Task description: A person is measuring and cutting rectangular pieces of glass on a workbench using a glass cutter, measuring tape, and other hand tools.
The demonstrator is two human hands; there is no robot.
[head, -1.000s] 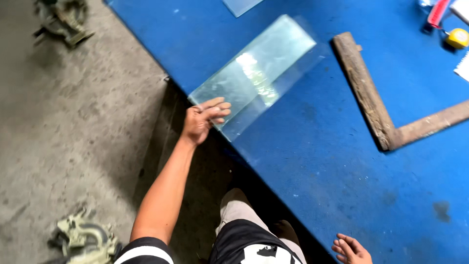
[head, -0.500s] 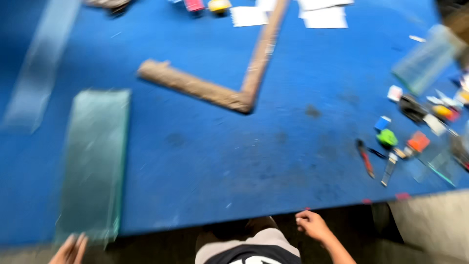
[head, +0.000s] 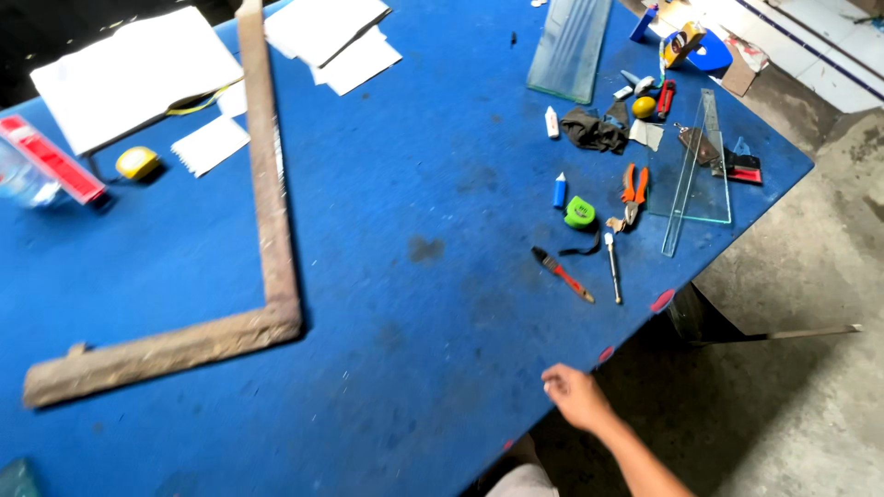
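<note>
My right hand (head: 573, 394) rests at the near edge of the blue table (head: 414, 350), fingers loosely apart and holding nothing. The things closest to it are a red-handled cutter (head: 562, 273) and a thin metal tool (head: 613, 267), lying on the table beyond it. My left hand is out of view. A corner of a glass pane (head: 13, 479) shows at the bottom left. A worn wooden L-shaped square (head: 269, 202) lies across the left half of the table.
On the right of the table lie a green tape measure (head: 580, 213), orange pliers (head: 633, 189), a glass triangle (head: 700, 170), a black cloth (head: 594, 129) and a glass strip (head: 571, 41). White papers (head: 138, 74) and a yellow tape measure (head: 136, 162) lie at the far left.
The view has swung to the right along the table. The glass pane and my left hand have slipped out of view; my right hand stays at the table's near edge.
</note>
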